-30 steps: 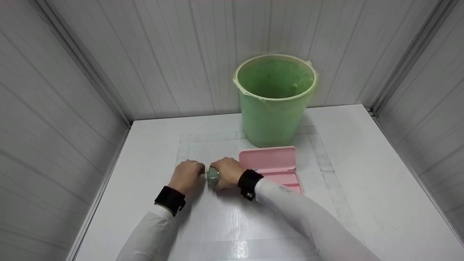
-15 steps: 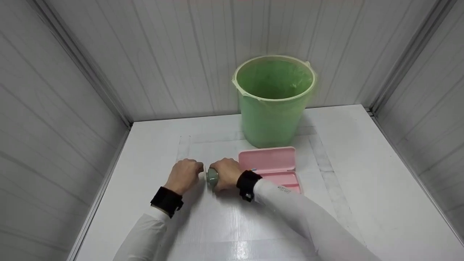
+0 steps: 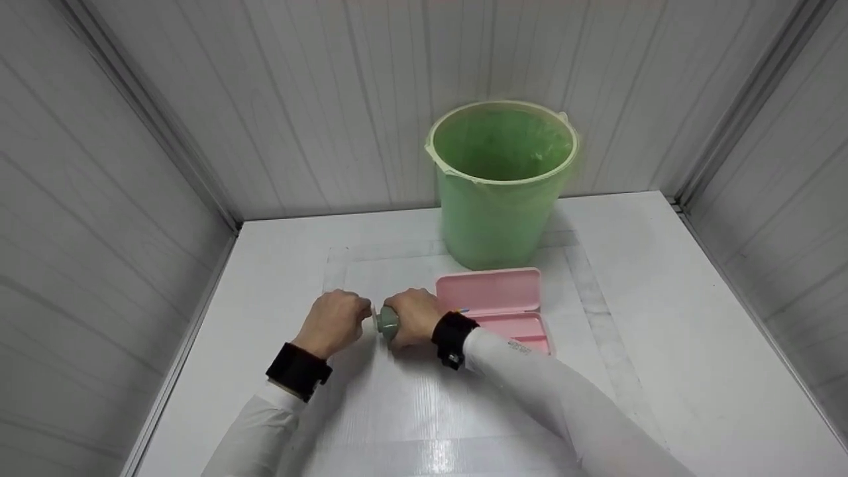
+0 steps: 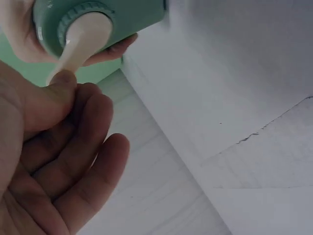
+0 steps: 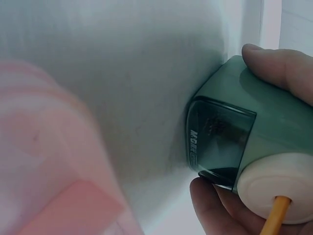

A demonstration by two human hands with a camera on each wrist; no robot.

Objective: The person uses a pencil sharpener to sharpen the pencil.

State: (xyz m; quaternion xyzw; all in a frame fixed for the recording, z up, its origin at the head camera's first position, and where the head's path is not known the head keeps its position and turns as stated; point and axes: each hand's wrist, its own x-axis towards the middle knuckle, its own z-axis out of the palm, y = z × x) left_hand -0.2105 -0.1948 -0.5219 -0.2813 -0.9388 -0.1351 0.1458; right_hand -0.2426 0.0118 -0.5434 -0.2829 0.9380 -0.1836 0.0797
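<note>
A green crank pencil sharpener [image 3: 388,322] is low over the white table, and my right hand [image 3: 416,317] grips its body. In the left wrist view, my left hand [image 4: 63,142] pinches the cream crank handle [image 4: 80,46] between thumb and index finger, its other fingers loosely curled. On the opposite side, the right wrist view shows an orange pencil [image 5: 276,215] in the round cream holder [image 5: 274,181]. The sharpener's dark see-through drawer [image 5: 220,139] contains some dark bits. Most of the pencil is hidden by my right hand in the head view.
A pink pencil case [image 3: 490,291] lies open just right of my right hand, partly behind my forearm. Behind it stands a tall green bucket [image 3: 497,218] with a lining. Pale panel walls enclose the white table [image 3: 278,258] at the back and sides.
My left wrist and forearm have shifted slightly left and toward me, while the fingers stay at the crank. My right hand and the sharpener have hardly moved.
</note>
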